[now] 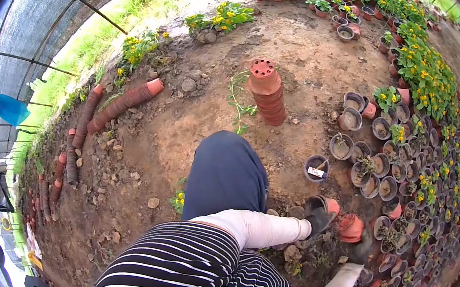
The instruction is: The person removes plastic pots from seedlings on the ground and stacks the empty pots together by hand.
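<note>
My left hand (320, 216), in a dark glove, is closed on a small red pot (332, 206), whose rim end the fingers cover. Just right of it, an orange-red pot (350, 228) lies tilted between my two hands. My right hand (364, 250), also gloved, is smeared by motion beside that pot and the dark pots; its fingers cannot be made out. Above my left hand stands a dark pot (316, 168) with a white label inside.
An upside-down stack of red pots (269, 94) stands ahead of my knee. Rows of dark pots (388, 187) and yellow-flowered plants (423, 67) extend along the right. Long pot stacks (125, 105) lie at the left, near stones and a blue bag (5, 108).
</note>
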Demonstrator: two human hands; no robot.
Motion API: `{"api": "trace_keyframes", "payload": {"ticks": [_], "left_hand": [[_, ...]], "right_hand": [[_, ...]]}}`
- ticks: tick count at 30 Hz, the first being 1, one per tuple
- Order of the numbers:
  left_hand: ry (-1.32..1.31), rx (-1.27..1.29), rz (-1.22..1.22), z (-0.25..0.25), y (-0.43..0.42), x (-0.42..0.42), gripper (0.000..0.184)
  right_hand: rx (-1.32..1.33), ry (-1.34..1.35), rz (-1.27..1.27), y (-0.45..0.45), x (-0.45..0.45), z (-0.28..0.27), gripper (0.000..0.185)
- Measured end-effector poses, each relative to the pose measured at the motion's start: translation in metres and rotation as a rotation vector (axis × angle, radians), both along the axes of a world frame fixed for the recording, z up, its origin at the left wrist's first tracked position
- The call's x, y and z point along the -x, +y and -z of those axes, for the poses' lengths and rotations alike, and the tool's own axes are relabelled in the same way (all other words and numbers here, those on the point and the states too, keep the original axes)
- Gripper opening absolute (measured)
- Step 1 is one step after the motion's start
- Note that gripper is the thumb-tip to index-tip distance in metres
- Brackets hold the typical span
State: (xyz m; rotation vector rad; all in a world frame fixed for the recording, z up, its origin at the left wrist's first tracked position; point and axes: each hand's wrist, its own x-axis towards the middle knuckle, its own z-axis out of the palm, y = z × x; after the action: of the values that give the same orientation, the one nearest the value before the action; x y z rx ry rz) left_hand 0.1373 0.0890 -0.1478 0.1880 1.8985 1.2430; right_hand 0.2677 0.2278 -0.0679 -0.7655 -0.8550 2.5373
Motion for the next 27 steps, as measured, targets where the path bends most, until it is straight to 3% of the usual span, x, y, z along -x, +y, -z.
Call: {"api": "trace_keyframes", "payload": {"ticks": [2,3,6,7,11,13,15,17,19,21,22,24,27], "left_hand": [[-0.017,0.068,0.202,-0.042,-0.012,0.02,0.037],[0.005,-0.144,0.034,-0.041,-0.014,0.008,0.039],[-0.375,-0.475,0.032,-0.051,-0.023,0.013,0.045],[-0.378,-0.482,0.101,-0.06,-0.028,0.017,0.041],[-0.429,-0.498,0.319,-0.109,-0.043,0.029,0.026],[-0.564,-0.452,0.257,-0.118,-0.044,0.03,0.023],[-0.508,-0.42,0.171,-0.088,-0.039,0.02,0.022],[-0.389,-0.376,0.106,-0.03,-0.023,0.003,0.022],[-0.092,-0.187,0.136,-0.008,-0.016,-0.003,0.02],[0.151,-0.235,0.269,-0.006,-0.015,-0.009,0.022],[0.104,-0.184,0.281,-0.024,-0.022,-0.005,0.023],[0.061,-0.164,0.272,-0.046,-0.034,0.002,0.024],[0.089,-0.311,0.242,-0.022,-0.029,-0.005,0.02]], "right_hand": [[0.149,0.01,0.102,-0.039,-0.001,0.001,0.04],[0.222,0.019,0.149,-0.051,-0.003,0.007,0.042],[0.218,0.052,0.142,-0.058,-0.019,0.038,0.046],[0.068,-0.015,0.128,-0.061,-0.021,0.045,0.045],[0.12,0.01,0.187,-0.058,-0.044,0.065,0.042],[-0.641,-0.316,0.051,-0.061,-0.058,0.074,0.043],[-1.055,-0.488,0.064,-0.061,-0.054,0.07,0.044],[-1.115,-0.491,0.23,-0.068,-0.034,0.053,0.047],[-0.729,-0.355,0.426,-0.065,-0.014,0.051,0.051],[-1.131,-0.598,0.278,-0.09,0.006,0.021,0.045],[-1.334,-0.712,0.196,-0.102,0.019,0.004,0.042],[-1.076,-0.65,0.368,-0.103,0.022,0.025,0.043],[-0.6,-0.459,0.497,-0.096,0.017,0.053,0.039]]}}
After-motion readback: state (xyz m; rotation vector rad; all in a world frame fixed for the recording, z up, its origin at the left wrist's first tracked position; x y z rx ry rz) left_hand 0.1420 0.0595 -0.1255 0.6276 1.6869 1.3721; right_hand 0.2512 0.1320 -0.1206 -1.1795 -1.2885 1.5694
